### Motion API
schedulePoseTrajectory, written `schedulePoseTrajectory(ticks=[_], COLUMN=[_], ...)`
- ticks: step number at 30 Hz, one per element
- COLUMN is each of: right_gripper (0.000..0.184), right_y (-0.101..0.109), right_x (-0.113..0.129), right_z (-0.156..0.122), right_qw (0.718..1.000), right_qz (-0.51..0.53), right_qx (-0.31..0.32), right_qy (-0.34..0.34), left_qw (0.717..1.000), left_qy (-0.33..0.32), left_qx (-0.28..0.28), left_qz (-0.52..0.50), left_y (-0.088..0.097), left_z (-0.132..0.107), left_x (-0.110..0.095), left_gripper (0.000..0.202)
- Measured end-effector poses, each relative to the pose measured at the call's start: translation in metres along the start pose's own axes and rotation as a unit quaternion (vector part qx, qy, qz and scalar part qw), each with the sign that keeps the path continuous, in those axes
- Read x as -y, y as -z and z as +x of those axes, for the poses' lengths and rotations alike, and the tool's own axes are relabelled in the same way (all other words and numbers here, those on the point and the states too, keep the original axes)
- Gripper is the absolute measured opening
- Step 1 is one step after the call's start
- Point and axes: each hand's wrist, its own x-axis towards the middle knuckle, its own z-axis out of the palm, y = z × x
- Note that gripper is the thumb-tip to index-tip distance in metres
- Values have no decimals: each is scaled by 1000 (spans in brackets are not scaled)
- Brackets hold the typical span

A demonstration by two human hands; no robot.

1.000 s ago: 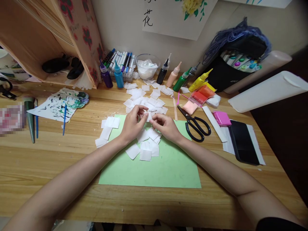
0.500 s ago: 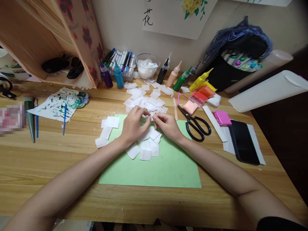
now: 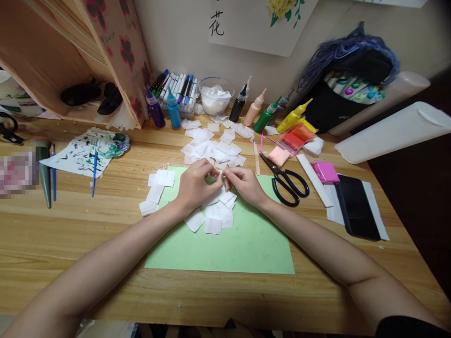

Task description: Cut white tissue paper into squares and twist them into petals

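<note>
My left hand (image 3: 197, 187) and my right hand (image 3: 245, 186) meet above the green sheet (image 3: 246, 249), both closed in a pinch. Between their fingertips is a small bit of white tissue paper (image 3: 222, 172), mostly hidden by the fingers. Under and in front of the hands, several white paper squares (image 3: 213, 225) lie overlapping on the green sheet. More squares (image 3: 155, 193) lie to the left, partly over the sheet's edge. Just beyond my fingers spreads a loose pile of white squares (image 3: 202, 149) on the wooden table.
Black-handled scissors (image 3: 285, 180) lie right of the sheet, near a wooden stick (image 3: 256, 157), pink clay pack (image 3: 326, 172) and phone (image 3: 357, 206). Paint bottles (image 3: 173, 110), a glass bowl (image 3: 215, 96) and markers line the back. A paint-smeared paper (image 3: 79, 157) with brushes is left.
My hands stay nearly in place, with the left fingers curled slightly lower and closer to the right fingertips around the white paper. The surrounding things have not moved.
</note>
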Motion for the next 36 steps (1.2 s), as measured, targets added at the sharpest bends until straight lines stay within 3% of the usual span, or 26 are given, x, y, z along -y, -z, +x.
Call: schedulePoseTrajectory(ticks=[10, 36], right_gripper=[23, 23], right_y=[0, 0], right_x=[0, -2], right_z=[0, 0], right_qw=[998, 999], right_qz=[52, 41], right_qx=[11, 17], right_qy=[-20, -10], left_qw=[999, 998], left_qy=[23, 24], left_qx=[-15, -21], left_qz=[-44, -48], left_y=[2, 2], left_z=[1, 2], left_x=[1, 2], left_gripper=[15, 15])
